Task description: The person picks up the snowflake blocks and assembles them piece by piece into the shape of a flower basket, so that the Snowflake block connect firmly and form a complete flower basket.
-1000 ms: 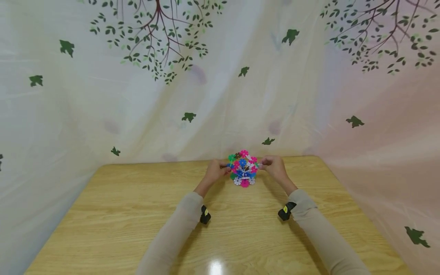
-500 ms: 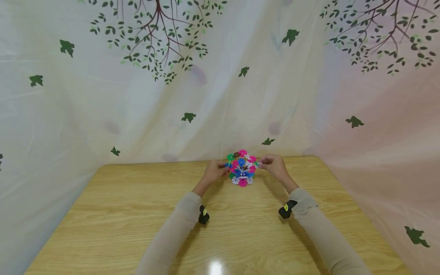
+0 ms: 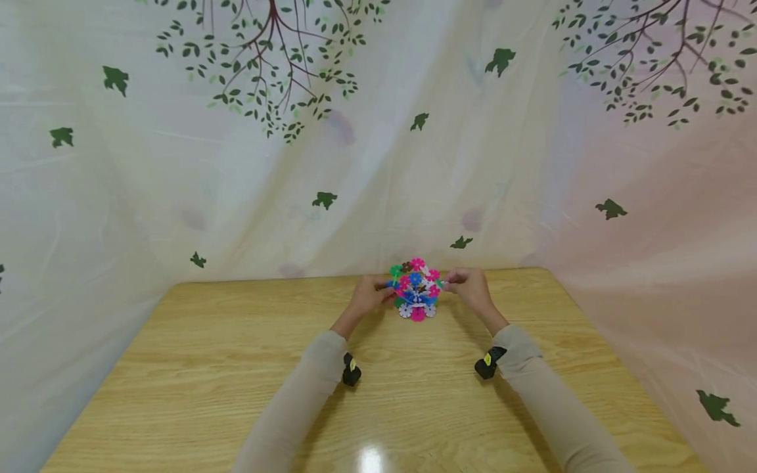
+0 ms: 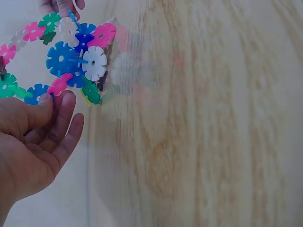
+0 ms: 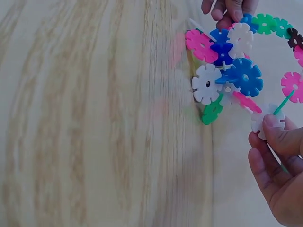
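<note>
A construction of interlocking plastic snowflake discs (image 3: 416, 297) in pink, blue, white, green and brown stands near the table's far edge. In the left wrist view, the thumb and fingers of my left hand (image 4: 42, 137) pinch a blue disc (image 4: 36, 93) on one side of it. On the opposite side my right hand (image 5: 284, 165) pinches a white disc (image 5: 265, 119), into which a green disc (image 5: 285, 101) slots edge-on. An arch of linked discs (image 5: 279, 27) curves away from the cluster of blue and white discs at the base.
The wooden table (image 3: 236, 368) spreads toward me on both sides of the forearms. Directly behind its far edge hangs a pale cloth (image 3: 378, 164) printed with leaves and branches. A black wrist camera (image 3: 351, 370) sits under each sleeve cuff.
Over the second, the disc construction has shifted slightly to the left. Both hands keep their grip, and the right wrist has turned a little.
</note>
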`<state>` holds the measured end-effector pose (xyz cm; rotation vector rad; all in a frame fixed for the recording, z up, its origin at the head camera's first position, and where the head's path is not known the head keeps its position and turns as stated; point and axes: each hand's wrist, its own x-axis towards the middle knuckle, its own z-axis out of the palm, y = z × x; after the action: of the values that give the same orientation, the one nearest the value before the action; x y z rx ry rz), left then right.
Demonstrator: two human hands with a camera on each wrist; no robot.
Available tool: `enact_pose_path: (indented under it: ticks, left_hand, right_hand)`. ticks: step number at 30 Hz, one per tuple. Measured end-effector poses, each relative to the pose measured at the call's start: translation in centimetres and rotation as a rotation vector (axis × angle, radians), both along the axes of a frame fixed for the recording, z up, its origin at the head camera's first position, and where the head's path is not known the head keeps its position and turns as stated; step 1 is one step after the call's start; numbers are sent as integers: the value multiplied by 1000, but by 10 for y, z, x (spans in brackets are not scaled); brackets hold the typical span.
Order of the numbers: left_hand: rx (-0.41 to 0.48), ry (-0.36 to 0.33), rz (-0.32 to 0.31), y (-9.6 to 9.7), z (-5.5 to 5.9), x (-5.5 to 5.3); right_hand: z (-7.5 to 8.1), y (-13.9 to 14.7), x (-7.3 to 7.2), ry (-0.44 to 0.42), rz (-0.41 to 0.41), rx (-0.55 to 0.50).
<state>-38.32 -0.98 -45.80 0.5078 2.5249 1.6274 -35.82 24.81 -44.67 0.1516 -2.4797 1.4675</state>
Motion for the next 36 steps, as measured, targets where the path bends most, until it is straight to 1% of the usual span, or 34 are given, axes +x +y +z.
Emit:
enact_pose_path:
  ticks: [2,4,11,17,20,27,30,36]
  left_hand:
    - [18,-28,5,0,0,0]
    - [23,-41,11,1,1,1]
    - [2,-41,10,3,3,1]
    - [6,-46,32,2,3,0]
    - [4,-56,30,0,3,0]
    - [4,-85,15,-2,3,2]
    - [-9,-84,10,-2,4,2]
    - [-38,-59,8,-4,5,3]
  right_hand:
    - [-1,-1,-1,10,-10,-8]
    - [-2,-2,-3,24,-19,-8]
    - [-4,-4,-4,58,-49,-4]
    - [-5,-7,-4,70,-18,16]
    - [-6,-7,-4,55,-8,9]
    - [-4,-4,1,-9,14,15]
    - [-4,-3,1,-25,25,12]
    - [-3,-1,2,-48,44,10]
